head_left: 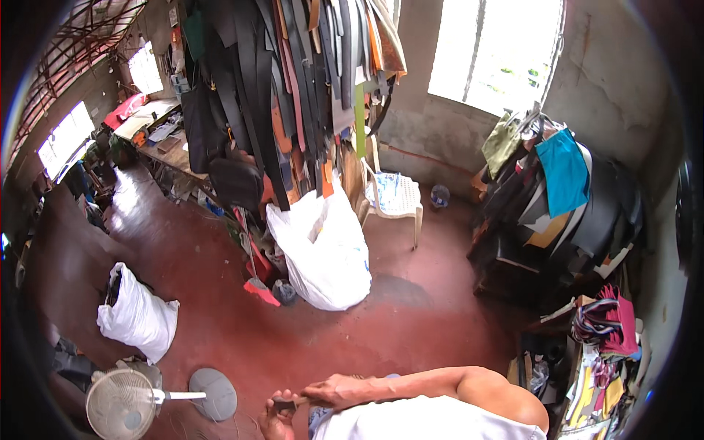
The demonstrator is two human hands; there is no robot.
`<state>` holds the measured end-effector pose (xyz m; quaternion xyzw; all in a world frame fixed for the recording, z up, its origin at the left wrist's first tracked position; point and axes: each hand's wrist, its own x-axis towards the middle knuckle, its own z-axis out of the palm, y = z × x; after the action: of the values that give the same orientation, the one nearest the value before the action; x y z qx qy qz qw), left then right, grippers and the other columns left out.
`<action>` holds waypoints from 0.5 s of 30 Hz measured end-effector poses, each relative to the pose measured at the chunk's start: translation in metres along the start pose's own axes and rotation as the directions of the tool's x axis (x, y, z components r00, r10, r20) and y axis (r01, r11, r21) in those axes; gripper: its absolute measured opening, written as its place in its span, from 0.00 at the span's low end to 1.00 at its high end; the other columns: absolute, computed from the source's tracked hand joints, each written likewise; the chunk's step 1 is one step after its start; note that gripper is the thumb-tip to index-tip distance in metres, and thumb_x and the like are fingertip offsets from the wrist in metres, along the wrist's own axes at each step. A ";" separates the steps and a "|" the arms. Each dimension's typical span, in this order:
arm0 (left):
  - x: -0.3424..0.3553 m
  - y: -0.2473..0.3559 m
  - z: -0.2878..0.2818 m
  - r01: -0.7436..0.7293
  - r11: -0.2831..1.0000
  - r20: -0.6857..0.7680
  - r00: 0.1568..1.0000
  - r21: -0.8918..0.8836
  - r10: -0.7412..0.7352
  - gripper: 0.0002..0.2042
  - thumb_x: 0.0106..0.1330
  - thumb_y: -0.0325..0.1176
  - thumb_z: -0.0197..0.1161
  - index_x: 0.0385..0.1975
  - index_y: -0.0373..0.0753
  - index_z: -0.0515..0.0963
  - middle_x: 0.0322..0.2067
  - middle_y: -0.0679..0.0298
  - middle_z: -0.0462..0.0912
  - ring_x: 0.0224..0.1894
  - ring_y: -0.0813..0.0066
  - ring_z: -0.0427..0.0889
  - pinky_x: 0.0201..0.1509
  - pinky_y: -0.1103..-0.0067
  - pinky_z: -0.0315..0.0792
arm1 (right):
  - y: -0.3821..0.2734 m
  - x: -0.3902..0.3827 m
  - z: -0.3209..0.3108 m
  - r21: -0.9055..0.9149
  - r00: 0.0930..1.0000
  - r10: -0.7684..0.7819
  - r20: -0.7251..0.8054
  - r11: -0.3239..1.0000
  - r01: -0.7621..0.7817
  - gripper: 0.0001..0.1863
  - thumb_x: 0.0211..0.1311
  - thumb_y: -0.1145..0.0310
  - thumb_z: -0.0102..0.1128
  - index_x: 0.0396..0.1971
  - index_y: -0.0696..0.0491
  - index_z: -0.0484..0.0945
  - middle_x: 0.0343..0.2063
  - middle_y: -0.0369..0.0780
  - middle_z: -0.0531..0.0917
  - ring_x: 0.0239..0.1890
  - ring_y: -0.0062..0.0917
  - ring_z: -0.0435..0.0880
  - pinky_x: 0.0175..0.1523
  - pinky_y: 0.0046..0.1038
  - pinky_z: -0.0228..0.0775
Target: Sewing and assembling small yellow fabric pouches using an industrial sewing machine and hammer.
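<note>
My right arm reaches in from the lower right, and my right hand [339,391] is closed at one end of a small, narrow brown piece [299,401]. Around its other end, my left hand [276,421] has its fingers curled, thumb side up. The piece bridges the two hands, low at the bottom edge of the view. Its kind is too small to make out, and my fingers hide both ends. White cloth of my top lies just below my right forearm.
A standing fan [122,403] is at lower left, near a stuffed white sack [138,312]. Ahead, dark strips [253,95] hang above a large white bag [326,253] and a white plastic chair [396,194]. Draped sheets of material [605,198] and a crowded shelf [587,389] line the right.
</note>
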<state>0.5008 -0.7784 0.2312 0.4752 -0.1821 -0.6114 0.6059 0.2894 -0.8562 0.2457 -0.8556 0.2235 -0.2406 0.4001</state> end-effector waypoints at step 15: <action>0.341 0.093 -0.051 0.119 0.918 0.152 0.970 0.378 -0.189 0.25 0.71 0.52 0.60 0.39 0.30 0.79 0.26 0.57 0.84 0.26 0.65 0.85 0.27 0.71 0.80 | 0.145 0.254 -0.075 -0.101 0.996 0.068 -0.059 0.992 -0.074 0.13 0.67 0.65 0.56 0.43 0.58 0.69 0.34 0.47 0.81 0.35 0.44 0.84 0.35 0.43 0.75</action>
<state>0.6579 -1.0902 0.1577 0.5338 -0.3105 -0.6541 0.4368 0.4173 -1.1298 0.2323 -0.8597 0.2771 -0.2379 0.3573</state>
